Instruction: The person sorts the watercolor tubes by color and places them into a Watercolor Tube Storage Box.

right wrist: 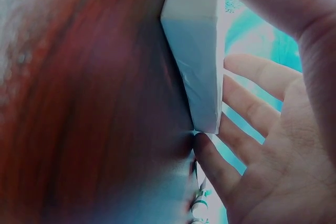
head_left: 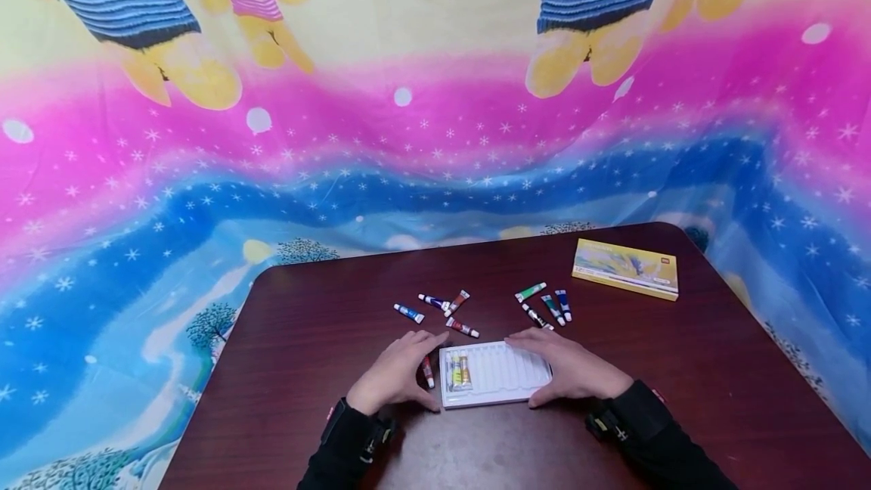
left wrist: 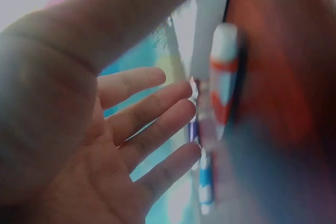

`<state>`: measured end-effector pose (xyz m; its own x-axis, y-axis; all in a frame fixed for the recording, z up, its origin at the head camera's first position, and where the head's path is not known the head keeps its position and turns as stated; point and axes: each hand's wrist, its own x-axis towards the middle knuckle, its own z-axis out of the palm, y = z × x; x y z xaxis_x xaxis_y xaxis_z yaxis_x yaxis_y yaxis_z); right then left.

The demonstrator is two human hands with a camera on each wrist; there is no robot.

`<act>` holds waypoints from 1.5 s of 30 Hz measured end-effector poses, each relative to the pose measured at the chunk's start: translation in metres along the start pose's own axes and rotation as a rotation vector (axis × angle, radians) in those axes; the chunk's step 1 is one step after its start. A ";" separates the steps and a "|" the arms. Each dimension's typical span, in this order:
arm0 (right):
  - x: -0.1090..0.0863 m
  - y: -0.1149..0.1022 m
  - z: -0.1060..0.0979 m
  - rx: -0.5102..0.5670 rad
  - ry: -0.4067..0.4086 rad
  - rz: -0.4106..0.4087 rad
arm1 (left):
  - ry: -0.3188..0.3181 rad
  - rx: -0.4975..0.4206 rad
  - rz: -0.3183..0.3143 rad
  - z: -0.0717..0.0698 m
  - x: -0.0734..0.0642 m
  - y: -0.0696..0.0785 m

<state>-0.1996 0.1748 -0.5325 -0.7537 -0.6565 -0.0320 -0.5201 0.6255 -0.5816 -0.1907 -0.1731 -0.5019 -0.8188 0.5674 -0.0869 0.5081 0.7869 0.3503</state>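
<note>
A white plastic tray [head_left: 502, 367] with molded slots lies flat on the table, a few yellow and ochre paint tubes [head_left: 457, 371] at its left end. My right hand [head_left: 574, 369] spans the tray's right end, thumb at the near edge, fingers reaching to the far edge. In the right wrist view its fairly straight fingers [right wrist: 247, 106] meet the tray's rim. My left hand [head_left: 395, 370] is spread beside the tray's left end, nothing in its grasp. A red paint tube [head_left: 427, 373] lies between that hand and the tray.
Behind the tray, loose paint tubes lie in two groups: blue, purple, brown and red tubes [head_left: 463, 327] at left, green, black and dark blue tubes [head_left: 553, 310] at right. A yellow box [head_left: 626, 269] sits at the back right. A patterned cloth [head_left: 408, 134] hangs behind the table.
</note>
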 end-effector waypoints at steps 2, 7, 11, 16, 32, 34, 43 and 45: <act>0.000 0.000 0.000 -0.001 0.003 -0.004 | 0.015 -0.006 -0.012 -0.003 -0.002 -0.005; 0.000 0.000 -0.001 -0.001 0.005 -0.005 | 0.059 0.035 -0.009 -0.003 -0.003 -0.015; 0.000 0.000 0.000 0.003 0.001 -0.005 | 0.108 0.080 0.020 0.001 0.000 -0.018; 0.000 0.001 0.000 0.008 0.003 -0.005 | 0.136 0.059 0.068 0.005 0.002 -0.021; 0.000 0.001 0.001 0.009 0.005 -0.004 | 0.009 -0.112 -0.001 0.001 -0.002 -0.028; 0.000 0.001 0.001 0.009 0.003 -0.002 | 0.013 -0.106 -0.037 0.000 -0.003 -0.028; 0.000 0.001 0.001 0.003 0.005 -0.006 | 0.251 -0.245 -0.084 -0.013 -0.004 -0.026; 0.000 0.001 0.000 -0.001 0.008 -0.010 | 0.298 -0.345 -0.063 -0.016 -0.003 -0.025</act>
<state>-0.1995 0.1755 -0.5333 -0.7516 -0.6593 -0.0200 -0.5278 0.6194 -0.5811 -0.2046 -0.1983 -0.4953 -0.9122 0.3864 0.1364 0.3773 0.6621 0.6475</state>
